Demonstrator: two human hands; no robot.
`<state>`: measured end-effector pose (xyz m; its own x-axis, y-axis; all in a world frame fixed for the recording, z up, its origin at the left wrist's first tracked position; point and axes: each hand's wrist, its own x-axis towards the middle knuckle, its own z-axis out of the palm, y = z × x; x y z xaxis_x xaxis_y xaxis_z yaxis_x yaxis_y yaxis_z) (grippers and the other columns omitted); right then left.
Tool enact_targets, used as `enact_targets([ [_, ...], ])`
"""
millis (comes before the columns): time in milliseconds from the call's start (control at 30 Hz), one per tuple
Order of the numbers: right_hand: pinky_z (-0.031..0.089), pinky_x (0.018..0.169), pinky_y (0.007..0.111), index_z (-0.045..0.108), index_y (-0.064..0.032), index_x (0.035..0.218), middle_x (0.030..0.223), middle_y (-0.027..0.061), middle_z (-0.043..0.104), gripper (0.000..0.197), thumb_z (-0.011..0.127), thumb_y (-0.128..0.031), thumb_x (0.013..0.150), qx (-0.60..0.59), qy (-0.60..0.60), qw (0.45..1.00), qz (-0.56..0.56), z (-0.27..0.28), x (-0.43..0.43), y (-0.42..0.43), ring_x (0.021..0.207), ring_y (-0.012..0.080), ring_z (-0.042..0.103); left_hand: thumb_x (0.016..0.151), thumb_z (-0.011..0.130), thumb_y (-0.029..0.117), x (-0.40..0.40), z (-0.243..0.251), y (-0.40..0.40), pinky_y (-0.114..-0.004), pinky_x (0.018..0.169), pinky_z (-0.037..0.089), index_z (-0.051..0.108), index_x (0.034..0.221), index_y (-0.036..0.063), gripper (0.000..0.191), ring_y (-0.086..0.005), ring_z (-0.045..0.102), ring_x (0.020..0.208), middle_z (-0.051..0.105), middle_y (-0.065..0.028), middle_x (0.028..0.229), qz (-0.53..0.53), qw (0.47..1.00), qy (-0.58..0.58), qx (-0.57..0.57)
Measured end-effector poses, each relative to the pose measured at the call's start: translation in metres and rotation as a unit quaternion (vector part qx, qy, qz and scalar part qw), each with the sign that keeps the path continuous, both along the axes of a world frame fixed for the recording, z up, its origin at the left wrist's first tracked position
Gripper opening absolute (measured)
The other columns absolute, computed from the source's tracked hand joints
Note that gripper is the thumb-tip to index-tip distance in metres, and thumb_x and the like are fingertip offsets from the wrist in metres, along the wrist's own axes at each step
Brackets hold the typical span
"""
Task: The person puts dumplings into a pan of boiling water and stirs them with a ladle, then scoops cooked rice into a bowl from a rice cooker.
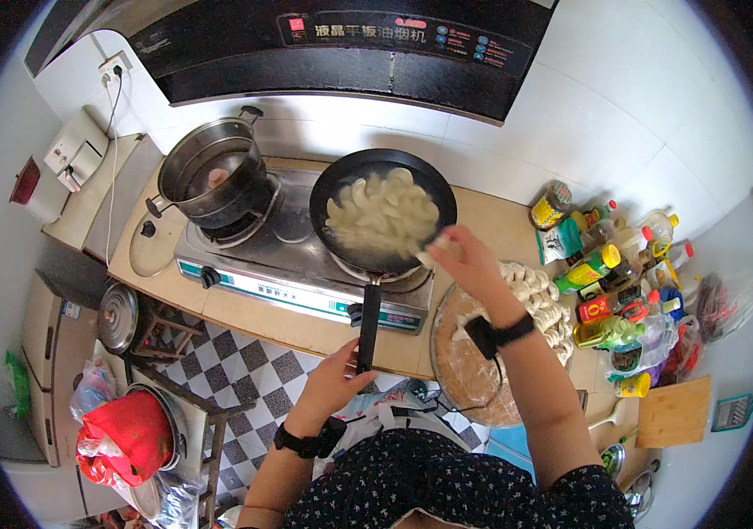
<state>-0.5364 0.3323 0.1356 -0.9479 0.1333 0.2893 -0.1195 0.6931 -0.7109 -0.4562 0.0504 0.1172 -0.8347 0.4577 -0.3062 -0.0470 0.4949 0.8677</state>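
A black frying pan sits on the right burner of a steel gas stove, full of pale dumplings in cloudy liquid. My left hand is at the lower end of the pan's black handle, thumb and fingers around its tip. Over the pan's right rim is my right hand, blurred, with a pale dumpling at its fingertips. Below it, a round wooden board dusted with flour carries rows of uncooked dumplings on its right part.
A steel pot stands on the left burner, a glass lid beside it. Bottles and jars crowd the counter's right end, near a wooden cutting board. A range hood hangs above the stove.
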Motion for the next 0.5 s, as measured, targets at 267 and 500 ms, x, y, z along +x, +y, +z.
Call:
enact_targets([
  [267, 0.048, 0.072, 0.042, 0.056, -0.0083, 0.099, 0.088, 0.011, 0.06, 0.033, 0.063, -0.033, 0.078, 0.345, -0.114, 0.93, 0.062, -0.04, -0.071, -0.085, 0.085, 0.0297, 0.059, 0.076, 0.07, 0.022, 0.0, -0.004, -0.002, -0.034, 0.072, 0.05, 0.04, 0.131, 0.0026, 0.066, -0.0265, 0.064, 0.083, 0.062, -0.0156, 0.101, -0.013, 1.0, -0.014, 0.01],
  [500, 0.046, 0.071, 0.042, 0.056, -0.0074, 0.099, 0.088, 0.0086, 0.061, 0.031, 0.06, -0.032, 0.081, 0.32, -0.113, 0.939, 0.059, -0.046, -0.074, -0.091, 0.084, 0.0281, 0.06, 0.076, 0.07, 0.022, -0.002, -0.017, -0.007, -0.034, 0.072, 0.05, 0.04, 0.131, 0.0026, 0.066, -0.028, 0.063, 0.082, 0.062, -0.0164, 0.101, -0.031, 0.999, 0.019, 0.025],
])
